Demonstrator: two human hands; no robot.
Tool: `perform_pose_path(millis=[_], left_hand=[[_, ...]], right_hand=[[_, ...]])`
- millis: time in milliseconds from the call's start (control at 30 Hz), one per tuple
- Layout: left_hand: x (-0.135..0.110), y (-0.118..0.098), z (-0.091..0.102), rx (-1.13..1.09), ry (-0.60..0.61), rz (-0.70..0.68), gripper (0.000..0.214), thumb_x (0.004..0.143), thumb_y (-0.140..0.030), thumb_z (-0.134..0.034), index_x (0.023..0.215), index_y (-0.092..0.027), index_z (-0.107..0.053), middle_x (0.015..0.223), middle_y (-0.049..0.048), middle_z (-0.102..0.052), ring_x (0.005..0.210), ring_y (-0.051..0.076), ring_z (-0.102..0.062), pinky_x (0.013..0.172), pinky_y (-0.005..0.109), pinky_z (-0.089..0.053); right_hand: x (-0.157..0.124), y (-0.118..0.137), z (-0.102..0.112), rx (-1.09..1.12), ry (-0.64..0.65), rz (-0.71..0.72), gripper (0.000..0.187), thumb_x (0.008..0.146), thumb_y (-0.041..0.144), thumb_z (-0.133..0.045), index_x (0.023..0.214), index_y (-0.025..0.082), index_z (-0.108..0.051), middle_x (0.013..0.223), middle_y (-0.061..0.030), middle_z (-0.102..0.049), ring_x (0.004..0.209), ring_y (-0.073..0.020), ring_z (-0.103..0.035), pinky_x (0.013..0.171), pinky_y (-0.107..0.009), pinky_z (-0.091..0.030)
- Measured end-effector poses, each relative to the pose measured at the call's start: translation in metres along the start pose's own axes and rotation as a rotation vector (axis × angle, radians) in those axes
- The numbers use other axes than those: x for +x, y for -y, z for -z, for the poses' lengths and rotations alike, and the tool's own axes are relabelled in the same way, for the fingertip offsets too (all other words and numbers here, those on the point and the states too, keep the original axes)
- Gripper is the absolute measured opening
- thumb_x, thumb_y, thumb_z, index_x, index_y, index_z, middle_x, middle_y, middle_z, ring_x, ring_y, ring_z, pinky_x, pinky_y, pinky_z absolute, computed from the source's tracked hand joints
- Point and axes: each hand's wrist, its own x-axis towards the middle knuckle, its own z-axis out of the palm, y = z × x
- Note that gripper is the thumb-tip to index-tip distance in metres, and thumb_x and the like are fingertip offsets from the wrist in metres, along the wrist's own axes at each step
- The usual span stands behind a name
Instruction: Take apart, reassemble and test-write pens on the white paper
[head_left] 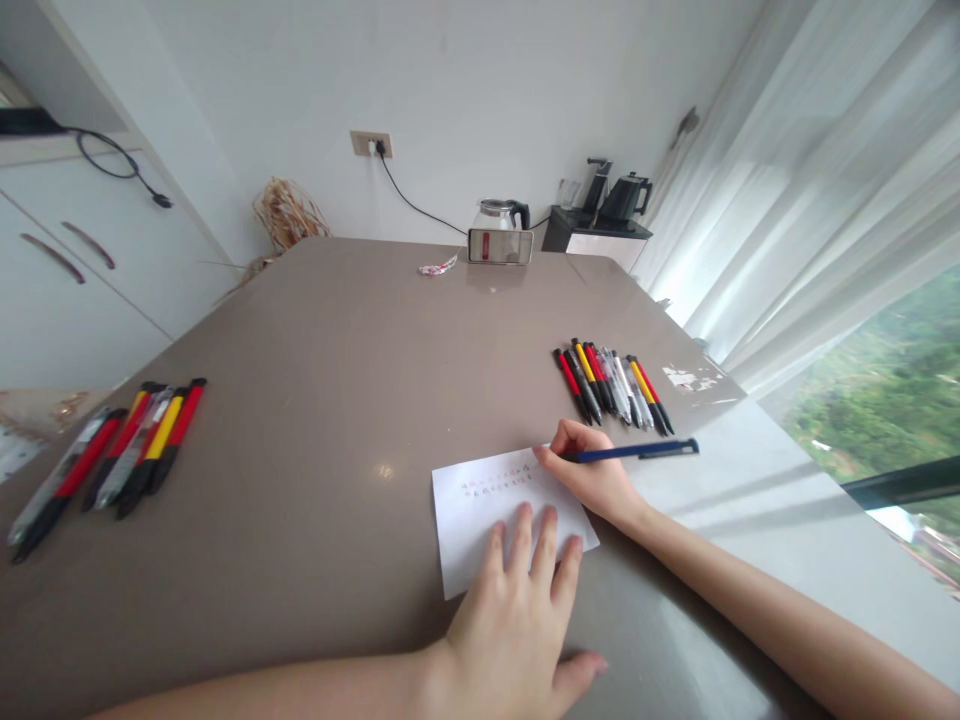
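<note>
My right hand (pixel 592 475) pinches a blue pen (pixel 637 452) with its tip on a small white sheet of paper (pixel 480 520), beside two short lines of red writing. My left hand (pixel 517 610) lies flat with fingers spread on the near part of the sheet, holding it on the grey-brown table (pixel 337 400). A row of several pens (pixel 611 385), red, yellow, black and clear, lies just beyond my right hand.
Another group of several pens (pixel 112 455) lies at the table's left edge. At the far end stand a phone (pixel 500 246) propped upright, a glass kettle (pixel 499 214) and a black tea set (pixel 611 205). White cabinets stand left, curtains and window right.
</note>
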Motion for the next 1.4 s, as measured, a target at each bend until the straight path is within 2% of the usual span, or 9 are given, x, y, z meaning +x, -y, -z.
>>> perform_pose_path(millis=[400, 867, 1167, 1400], left_hand=[[-0.0011, 0.0001, -0.0038, -0.021, 0.002, 0.0, 0.065, 0.079, -0.051, -0.023, 0.13, -0.012, -0.028, 0.132, 0.0188, -0.03, 0.122, 0.037, -0.024, 0.09, 0.05, -0.027], [-0.002, 0.0002, -0.0048, -0.013, 0.001, -0.009, 0.066, 0.078, -0.051, -0.028, 0.13, -0.011, -0.027, 0.133, 0.0186, -0.03, 0.121, 0.038, -0.024, 0.09, 0.051, -0.026], [-0.0014, 0.0004, -0.0046, -0.031, -0.003, -0.006, 0.064, 0.08, -0.05, -0.022, 0.13, -0.011, -0.028, 0.133, 0.0196, -0.03, 0.122, 0.038, -0.024, 0.09, 0.051, -0.027], [-0.0015, -0.0006, -0.0042, -0.017, 0.005, -0.008, 0.064, 0.08, -0.05, -0.022, 0.13, -0.011, -0.028, 0.132, 0.0196, -0.031, 0.121, 0.038, -0.025, 0.09, 0.05, -0.027]], right_hand=[[-0.0025, 0.0017, -0.0045, -0.141, 0.006, -0.004, 0.021, 0.068, 0.028, -0.05, 0.052, 0.017, -0.042, 0.046, 0.0029, -0.046, 0.045, -0.0082, -0.039, 0.043, -0.021, -0.03], [-0.0017, 0.0002, -0.005, -0.14, 0.02, 0.014, 0.018, 0.065, 0.023, -0.05, 0.05, 0.017, -0.042, 0.045, 0.0033, -0.046, 0.044, -0.0077, -0.038, 0.042, -0.02, -0.029], [-0.0025, 0.0017, -0.0036, -0.147, 0.035, 0.008, 0.018, 0.065, 0.021, -0.05, 0.05, 0.017, -0.041, 0.046, 0.0038, -0.045, 0.045, -0.0078, -0.038, 0.043, -0.02, -0.03], [-0.0031, -0.0004, -0.0044, -0.124, -0.018, -0.016, 0.019, 0.067, 0.024, -0.05, 0.051, 0.018, -0.041, 0.045, 0.0036, -0.045, 0.044, -0.0081, -0.039, 0.043, -0.021, -0.03]])
